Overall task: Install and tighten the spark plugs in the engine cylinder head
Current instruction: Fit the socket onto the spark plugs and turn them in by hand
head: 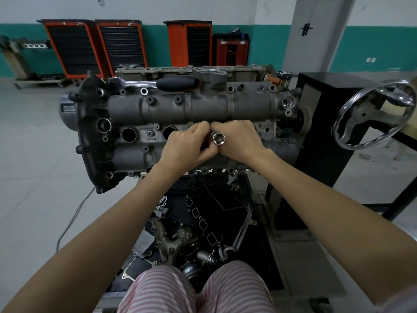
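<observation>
Item: spark plug socket (218, 139), open end facing me, held between my left hand (189, 145) and right hand (239, 141), fingers (200, 127) curled around it, over cylinder head (180, 109) centre. Plug itself unseen. Ratchet (155, 83) at 12 o'clock; open wells (129, 135) at 9. Advice: seat socket square, thread by hand first.

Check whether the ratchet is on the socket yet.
Off: the chrome ratchet with black handle lies atop the engine; the chrome socket's end faces the camera, empty.

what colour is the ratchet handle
Black; the ratchet lies on top of the engine, clearest in the head view.
</observation>
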`<act>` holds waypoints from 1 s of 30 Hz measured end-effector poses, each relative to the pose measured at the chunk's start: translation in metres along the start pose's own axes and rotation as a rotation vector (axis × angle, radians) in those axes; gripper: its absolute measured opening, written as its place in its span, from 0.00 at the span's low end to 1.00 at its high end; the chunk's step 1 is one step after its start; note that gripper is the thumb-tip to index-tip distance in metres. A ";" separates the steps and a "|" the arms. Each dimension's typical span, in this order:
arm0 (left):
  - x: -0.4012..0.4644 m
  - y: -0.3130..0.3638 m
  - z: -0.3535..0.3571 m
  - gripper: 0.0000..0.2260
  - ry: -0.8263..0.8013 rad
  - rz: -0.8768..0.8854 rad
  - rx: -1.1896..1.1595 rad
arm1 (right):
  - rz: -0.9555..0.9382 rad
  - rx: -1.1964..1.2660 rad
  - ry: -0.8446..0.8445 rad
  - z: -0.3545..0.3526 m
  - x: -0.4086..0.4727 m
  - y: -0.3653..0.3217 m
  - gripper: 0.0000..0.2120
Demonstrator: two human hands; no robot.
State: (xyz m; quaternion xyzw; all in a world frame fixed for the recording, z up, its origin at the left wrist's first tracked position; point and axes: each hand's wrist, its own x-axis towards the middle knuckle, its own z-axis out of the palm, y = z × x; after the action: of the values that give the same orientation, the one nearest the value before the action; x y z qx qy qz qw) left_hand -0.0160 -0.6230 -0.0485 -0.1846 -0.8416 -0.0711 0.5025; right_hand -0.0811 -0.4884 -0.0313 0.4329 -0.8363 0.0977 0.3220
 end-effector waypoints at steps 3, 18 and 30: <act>-0.001 -0.002 0.002 0.13 0.000 -0.018 0.019 | 0.004 0.087 0.047 -0.003 -0.002 -0.001 0.05; 0.000 -0.001 0.002 0.12 0.005 -0.006 0.002 | -0.020 -0.001 0.005 0.002 0.000 0.002 0.09; -0.002 -0.006 0.007 0.14 0.014 0.010 0.042 | 0.030 0.053 0.004 -0.001 0.000 -0.002 0.07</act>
State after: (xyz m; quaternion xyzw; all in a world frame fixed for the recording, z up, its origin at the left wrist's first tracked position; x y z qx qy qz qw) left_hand -0.0232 -0.6273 -0.0527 -0.1776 -0.8385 -0.0520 0.5125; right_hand -0.0795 -0.4891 -0.0311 0.4283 -0.8392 0.1257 0.3105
